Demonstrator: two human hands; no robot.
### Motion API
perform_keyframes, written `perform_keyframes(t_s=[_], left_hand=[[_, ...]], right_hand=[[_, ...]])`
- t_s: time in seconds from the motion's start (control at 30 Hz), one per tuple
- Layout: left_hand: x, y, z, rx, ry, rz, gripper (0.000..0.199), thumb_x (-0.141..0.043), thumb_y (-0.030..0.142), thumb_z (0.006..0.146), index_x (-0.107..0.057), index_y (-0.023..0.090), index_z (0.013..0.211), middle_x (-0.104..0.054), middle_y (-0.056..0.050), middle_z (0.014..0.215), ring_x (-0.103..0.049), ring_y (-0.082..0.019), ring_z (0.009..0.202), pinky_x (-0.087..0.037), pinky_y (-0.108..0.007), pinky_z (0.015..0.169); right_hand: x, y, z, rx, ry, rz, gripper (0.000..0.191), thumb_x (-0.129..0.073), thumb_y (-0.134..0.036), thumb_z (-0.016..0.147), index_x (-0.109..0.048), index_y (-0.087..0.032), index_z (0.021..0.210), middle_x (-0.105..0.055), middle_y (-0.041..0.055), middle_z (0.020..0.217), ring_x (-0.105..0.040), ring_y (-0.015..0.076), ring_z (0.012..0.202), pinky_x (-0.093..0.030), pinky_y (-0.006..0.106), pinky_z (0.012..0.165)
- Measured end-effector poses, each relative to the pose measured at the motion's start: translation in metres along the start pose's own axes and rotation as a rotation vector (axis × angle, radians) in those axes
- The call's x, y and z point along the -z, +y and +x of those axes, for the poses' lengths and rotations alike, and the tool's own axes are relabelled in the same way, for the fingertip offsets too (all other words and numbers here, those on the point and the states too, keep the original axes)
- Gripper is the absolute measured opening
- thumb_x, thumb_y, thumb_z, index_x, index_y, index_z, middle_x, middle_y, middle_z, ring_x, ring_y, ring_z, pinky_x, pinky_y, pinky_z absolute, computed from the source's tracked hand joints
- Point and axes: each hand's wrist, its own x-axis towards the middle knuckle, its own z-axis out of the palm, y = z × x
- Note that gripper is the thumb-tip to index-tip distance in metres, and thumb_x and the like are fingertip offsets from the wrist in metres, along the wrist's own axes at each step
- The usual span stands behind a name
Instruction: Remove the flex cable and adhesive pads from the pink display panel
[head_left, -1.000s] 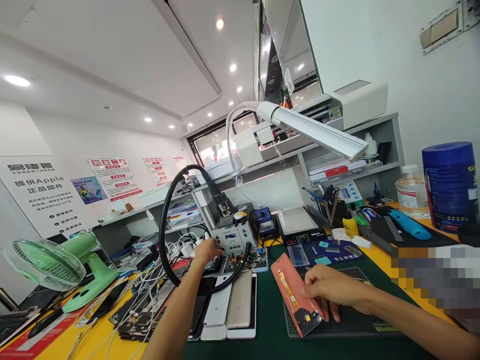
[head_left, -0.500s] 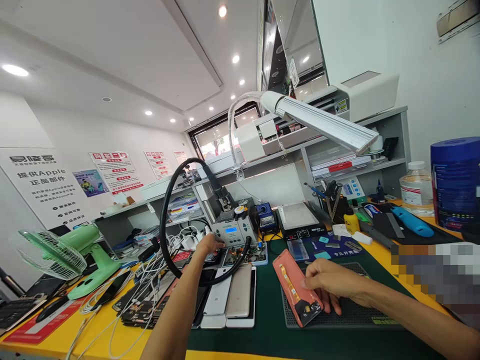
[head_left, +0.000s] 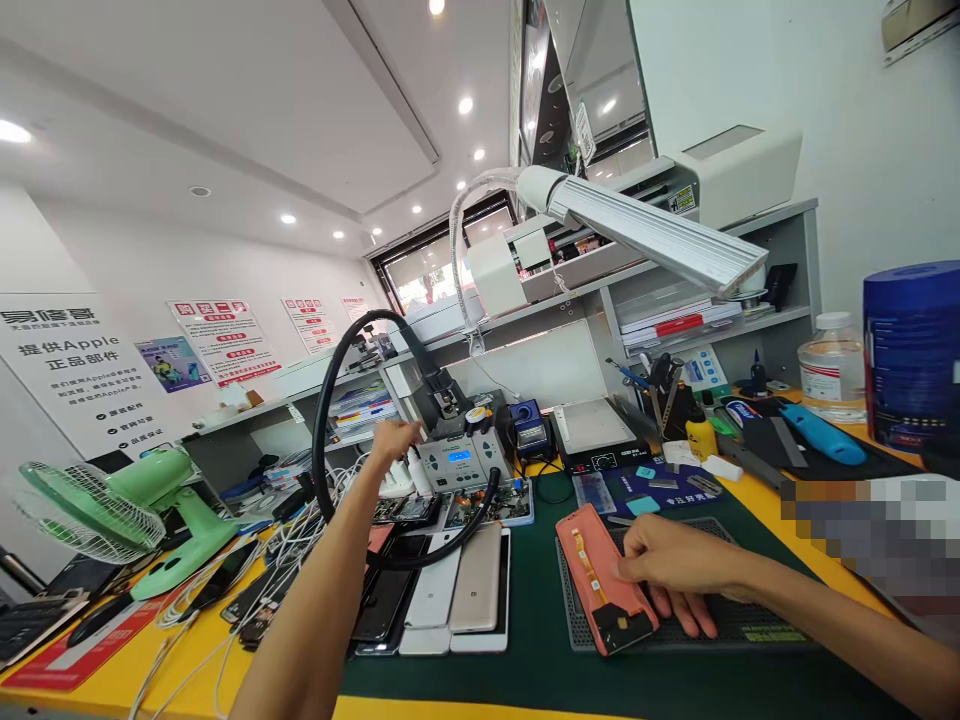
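1. Yellow surface (head_left: 420, 708): a salmon-pink rectangular phone panel (head_left: 606, 560) lies over a dark-gray mat (head_left: 731, 625), long axis pointing away, slightly left.
2. Your right hand (head_left: 671, 560), nearer, pinches its right edge.
3. Your left hand (head_left: 396, 440), well apart, hangs beside a gray boxy station (head_left: 480, 468); grip unclear.

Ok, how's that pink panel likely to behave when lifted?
The pink panel would likely lift stiff, being a straight, flat-looking slab, and probably light, as it looks thin. The orange ribbon lying exposed along it looks floppy and might tear if caught.

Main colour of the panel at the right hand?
The panel is mainly salmon pink; head view.
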Motion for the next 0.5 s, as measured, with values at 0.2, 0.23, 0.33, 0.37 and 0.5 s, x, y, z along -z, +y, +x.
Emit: perform_keyframes(t_s=[0.2, 0.23, 0.33, 0.37, 0.5], left_hand=[[0.044, 0.073, 0.039, -0.065, 0.202, -0.227, 0.036, -0.062, 0.040, 0.097, -0.061, 0.015, 0.124, -0.065, -0.010, 0.119, -0.067, -0.022, 0.098, -0.059, -0.041, 0.083], [0.045, 0.083, 0.045, -0.073, 0.214, -0.241, 0.036, -0.062, 0.039, 0.097, -0.061, 0.015, 0.124, -0.065, -0.010, 0.119, -0.067, -0.022, 0.098, -0.059, -0.040, 0.082], [0.038, 0.102, 0.062, -0.080, 0.228, -0.237, 0.035, -0.062, 0.039, 0.097, -0.062, 0.015, 0.122, -0.066, -0.009, 0.116, -0.067, -0.021, 0.096, -0.060, -0.040, 0.081], [0.035, 0.105, 0.066, -0.077, 0.239, -0.224, 0.035, -0.062, 0.039, 0.097, -0.062, 0.015, 0.122, -0.066, -0.010, 0.116, -0.067, -0.021, 0.096, -0.059, -0.040, 0.082], [0.027, 0.108, 0.078, -0.066, 0.321, -0.157, 0.037, -0.063, 0.039, 0.096, -0.061, 0.015, 0.124, -0.065, -0.011, 0.121, -0.066, -0.023, 0.103, -0.058, -0.044, 0.088]], right_hand=[[-0.001, 0.004, 0.008, -0.003, -0.006, 0.097, 0.024, -0.063, -0.025, 0.083, -0.054, -0.015, 0.063, -0.067, 0.0052, 0.053, -0.058, 0.0111, 0.030, -0.044, 0.013, 0.029], [-0.001, 0.006, 0.011, -0.004, -0.006, 0.117, 0.023, -0.063, -0.025, 0.082, -0.053, -0.016, 0.064, -0.066, 0.0049, 0.053, -0.059, 0.0119, 0.031, -0.044, 0.014, 0.029], [-0.002, 0.010, 0.016, -0.003, -0.003, 0.169, 0.022, -0.066, -0.027, 0.079, -0.050, -0.018, 0.067, -0.065, 0.0039, 0.051, -0.064, 0.0155, 0.036, -0.046, 0.015, 0.030], [-0.001, 0.012, 0.018, 0.001, -0.003, 0.183, 0.022, -0.068, -0.028, 0.078, -0.051, -0.018, 0.069, -0.064, 0.0037, 0.051, -0.065, 0.0168, 0.038, -0.046, 0.015, 0.030], [-0.001, 0.012, 0.017, 0.019, -0.017, 0.236, 0.024, -0.070, -0.033, 0.074, -0.050, -0.020, 0.075, -0.065, 0.0038, 0.052, -0.066, 0.0193, 0.041, -0.048, 0.018, 0.029]])
